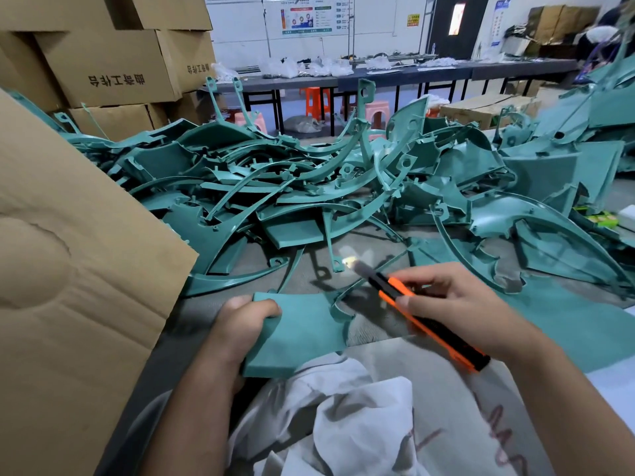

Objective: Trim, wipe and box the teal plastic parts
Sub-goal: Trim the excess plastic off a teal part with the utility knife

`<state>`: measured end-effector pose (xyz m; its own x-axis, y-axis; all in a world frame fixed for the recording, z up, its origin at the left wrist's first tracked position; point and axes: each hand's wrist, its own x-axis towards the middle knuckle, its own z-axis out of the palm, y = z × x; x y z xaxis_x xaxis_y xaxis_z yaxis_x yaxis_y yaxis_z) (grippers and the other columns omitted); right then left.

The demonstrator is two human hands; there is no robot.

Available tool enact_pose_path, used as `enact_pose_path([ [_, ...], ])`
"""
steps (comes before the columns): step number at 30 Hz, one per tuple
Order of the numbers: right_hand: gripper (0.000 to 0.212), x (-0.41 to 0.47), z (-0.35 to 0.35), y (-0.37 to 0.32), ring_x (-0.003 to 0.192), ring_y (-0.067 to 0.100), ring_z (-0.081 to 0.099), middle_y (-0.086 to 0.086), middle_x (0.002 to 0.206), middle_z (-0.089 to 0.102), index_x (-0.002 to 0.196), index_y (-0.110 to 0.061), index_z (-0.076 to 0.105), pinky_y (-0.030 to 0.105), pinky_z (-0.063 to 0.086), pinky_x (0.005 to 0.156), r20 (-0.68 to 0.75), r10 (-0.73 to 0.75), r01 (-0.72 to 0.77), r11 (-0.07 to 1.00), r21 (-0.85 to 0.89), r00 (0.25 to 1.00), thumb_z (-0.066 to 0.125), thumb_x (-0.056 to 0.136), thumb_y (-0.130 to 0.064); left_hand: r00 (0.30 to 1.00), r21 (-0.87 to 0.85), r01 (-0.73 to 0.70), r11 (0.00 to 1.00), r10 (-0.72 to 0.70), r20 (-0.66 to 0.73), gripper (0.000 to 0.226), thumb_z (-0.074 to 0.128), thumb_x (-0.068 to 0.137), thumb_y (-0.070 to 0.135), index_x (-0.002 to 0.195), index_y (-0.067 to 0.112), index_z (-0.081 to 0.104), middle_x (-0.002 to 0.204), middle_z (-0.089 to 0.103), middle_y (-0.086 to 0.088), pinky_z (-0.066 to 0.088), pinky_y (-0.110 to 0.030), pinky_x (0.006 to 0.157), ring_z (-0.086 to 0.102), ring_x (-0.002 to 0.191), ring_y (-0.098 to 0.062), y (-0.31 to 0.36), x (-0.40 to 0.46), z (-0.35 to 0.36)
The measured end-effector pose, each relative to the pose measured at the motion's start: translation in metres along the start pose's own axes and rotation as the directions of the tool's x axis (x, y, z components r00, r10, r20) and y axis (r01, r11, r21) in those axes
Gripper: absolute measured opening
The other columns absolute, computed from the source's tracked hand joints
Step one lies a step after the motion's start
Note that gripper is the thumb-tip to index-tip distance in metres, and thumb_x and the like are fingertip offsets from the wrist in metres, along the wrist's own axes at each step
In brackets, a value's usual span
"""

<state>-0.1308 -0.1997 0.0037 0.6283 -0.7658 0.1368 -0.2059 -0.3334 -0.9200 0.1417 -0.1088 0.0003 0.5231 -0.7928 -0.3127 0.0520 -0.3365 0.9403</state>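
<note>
Stacked cardboard boxes (pixel 103 67), at ten o'clock: printed Chinese characters, upside down. Wall posters (pixel 307 17), at twelve o'clock: text too small to read.

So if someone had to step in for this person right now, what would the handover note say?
Left hand grips a flat teal part by its left edge, over the lap.
Right hand holds an orange utility knife, blade end pointing at the part's upper right corner.
White cloth lies in the lap; cardboard box flap stands at the left.
A big pile of teal parts waits ahead.
Left: trim this part, wipe it, box it. Nothing boxed shows.
</note>
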Motion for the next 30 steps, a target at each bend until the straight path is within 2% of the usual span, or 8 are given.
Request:
enact_pose_path([
  [4,0.036,0.0,-0.005,0.001,0.066,0.027,0.058,0.019,0.08,0.059,0.124,-0.011,0.073,0.03,0.052,0.06,-0.109,-0.043,0.086,0.9,0.427,0.993,0.066,0.09,-0.016,0.996,-0.046,0.047,0.998,-0.043,0.082,0.012,0.065,0.087,0.004,0.075,0.005,0.066,0.058,0.066,-0.011,0.041,-0.016,0.036,0.06,0.039,-0.018,0.001,0.002,-0.006],
  [10,0.04,0.0,-0.008,0.003,0.054,0.011,0.033,0.005,0.083,0.046,0.117,-0.007,0.064,0.019,0.035,0.044,-0.029,-0.249,0.142,0.449,0.882,0.968,0.082,0.087,-0.026,0.937,-0.265,0.276,0.924,-0.197,0.288,0.021,0.064,0.084,0.014,0.081,-0.004,0.074,0.063,0.064,-0.018,0.042,-0.019,0.034,0.057,0.038,-0.023,0.005,0.001,-0.009],
  [13,0.041,0.005,-0.002,0.002,0.045,0.003,0.032,0.0,0.074,0.041,0.106,-0.013,0.069,0.013,0.03,0.036,-0.134,-0.136,0.188,0.557,0.809,0.982,0.092,0.076,-0.026,0.901,-0.319,0.273,0.908,-0.126,0.414,0.024,0.062,0.078,0.016,0.089,-0.006,0.062,0.056,0.046,-0.011,0.03,-0.013,0.028,0.041,0.028,-0.014,0.007,0.001,-0.01],
  [18,0.057,0.011,0.022,-0.001,0.044,0.004,0.035,0.001,0.071,0.037,0.132,-0.02,0.068,0.014,0.033,0.038,-0.211,-0.019,0.167,0.683,0.711,0.977,0.088,0.078,-0.028,0.826,-0.191,0.172,0.966,-0.036,0.563,0.021,0.065,0.076,0.015,0.082,0.003,0.081,0.075,0.073,-0.019,0.054,-0.022,0.048,0.07,0.055,-0.024,0.006,-0.008,-0.001],
  [22,0.054,0.012,0.028,-0.008,0.043,0.007,0.038,-0.002,0.066,0.047,0.09,-0.012,0.067,0.017,0.033,0.038,-0.266,0.069,0.144,0.697,0.702,0.961,0.098,0.062,-0.047,0.819,-0.29,0.153,0.945,0.044,0.573,0.04,0.065,0.08,0.022,0.109,-0.004,0.075,0.1,0.075,-0.025,0.062,-0.031,0.061,0.075,0.075,-0.029,0.004,-0.009,0.005],
  [24,0.043,0.014,0.029,-0.009,0.044,0.007,0.038,-0.002,0.063,0.046,0.081,-0.014,0.056,0.018,0.032,0.039,-0.316,0.142,0.145,0.667,0.731,0.938,0.088,0.076,-0.041,0.814,-0.408,0.183,0.894,0.095,0.573,0.046,0.055,0.091,0.037,0.108,0.001,0.078,0.105,0.075,-0.022,0.062,-0.034,0.067,0.075,0.08,-0.03,0.005,-0.009,0.006],
  [26,0.032,0.015,0.029,-0.01,0.042,0.007,0.036,-0.003,0.06,0.042,0.073,-0.018,0.051,0.018,0.03,0.038,-0.359,0.202,0.183,0.582,0.792,0.911,0.075,0.086,-0.035,0.854,-0.485,0.097,0.869,0.177,0.49,0.052,0.047,0.094,0.047,0.097,0.009,0.082,0.095,0.075,-0.019,0.052,-0.027,0.05,0.071,0.067,-0.028,0.006,-0.006,0.009],
  [30,0.032,0.016,0.03,-0.014,0.038,0.005,0.034,-0.005,0.054,0.04,0.061,-0.023,0.055,0.017,0.029,0.034,-0.381,0.277,0.243,0.424,0.872,0.882,0.068,0.089,-0.033,0.87,-0.398,-0.133,0.908,0.3,0.391,0.039,0.062,0.085,0.027,0.12,0.011,0.066,0.11,0.073,-0.016,0.044,-0.025,0.046,0.07,0.075,-0.026,-0.001,-0.002,0.015],
])
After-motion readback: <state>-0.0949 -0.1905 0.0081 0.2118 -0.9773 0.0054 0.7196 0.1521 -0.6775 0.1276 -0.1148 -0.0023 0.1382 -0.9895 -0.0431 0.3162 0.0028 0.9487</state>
